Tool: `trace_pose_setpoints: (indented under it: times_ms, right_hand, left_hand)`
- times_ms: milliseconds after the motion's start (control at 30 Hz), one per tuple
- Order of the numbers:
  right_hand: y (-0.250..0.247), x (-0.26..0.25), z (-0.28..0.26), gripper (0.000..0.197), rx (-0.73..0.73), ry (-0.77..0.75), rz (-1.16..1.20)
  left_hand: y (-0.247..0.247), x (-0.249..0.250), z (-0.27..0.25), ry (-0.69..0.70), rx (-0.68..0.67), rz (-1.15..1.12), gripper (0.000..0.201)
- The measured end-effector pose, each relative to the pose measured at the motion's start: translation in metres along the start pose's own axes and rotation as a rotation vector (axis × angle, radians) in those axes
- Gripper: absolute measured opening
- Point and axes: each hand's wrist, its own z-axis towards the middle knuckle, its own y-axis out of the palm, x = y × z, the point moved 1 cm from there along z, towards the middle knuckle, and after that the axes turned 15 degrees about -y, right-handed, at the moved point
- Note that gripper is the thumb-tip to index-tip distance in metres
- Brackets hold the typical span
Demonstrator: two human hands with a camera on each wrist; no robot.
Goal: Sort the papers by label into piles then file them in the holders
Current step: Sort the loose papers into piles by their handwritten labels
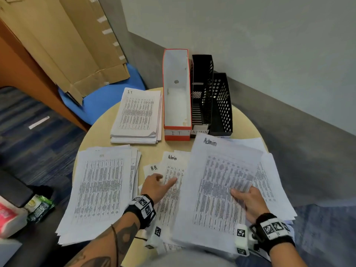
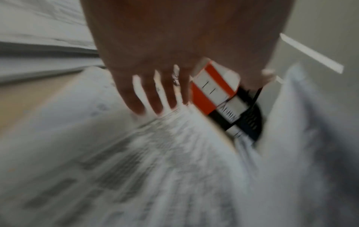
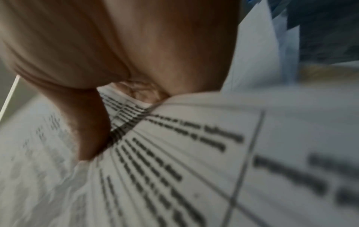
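Note:
My right hand (image 1: pixel 243 194) pinches a printed sheet labelled Admin (image 1: pixel 217 182), thumb on top, and holds it raised over the spread Admin pile (image 1: pixel 269 176) at the table's right. The thumb (image 3: pixel 91 130) presses the sheet (image 3: pixel 174 169) in the right wrist view. With straight, spread fingers my left hand (image 1: pixel 166 180) rests on the middle stack, whose top sheet (image 1: pixel 173 170) reads Admin and has an H-R sheet (image 1: pixel 153 168) peeking out below. An HR pile (image 1: pixel 102 189) lies left, an IT pile (image 1: pixel 135 114) behind it. The orange IT holder (image 1: pixel 176 93), black ADMIN holder (image 1: pixel 202 89) and a second black holder (image 1: pixel 221 105) stand at the back.
The round beige table (image 1: pixel 100 124) stands against a grey wall. Flattened cardboard (image 1: pixel 63 41) leans over a blue chair (image 1: pixel 100 97) at the back left. A green packet (image 1: pixel 40 209) and a red-and-white container (image 1: pixel 9 218) sit at my left.

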Motion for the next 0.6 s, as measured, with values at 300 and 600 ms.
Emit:
trace_pose_setpoints:
  times_ms: [300, 600]
  right_hand:
    - [-0.026, 0.020, -0.013, 0.040, 0.146, 0.046, -0.090]
    - [-0.011, 0.021, -0.013, 0.033, 0.114, 0.049, -0.143]
  left_hand:
    - [0.024, -0.014, 0.018, -0.140, 0.119, 0.414, 0.106]
    - [0.013, -0.018, 0.011, -0.192, 0.140, 0.454, 0.093]
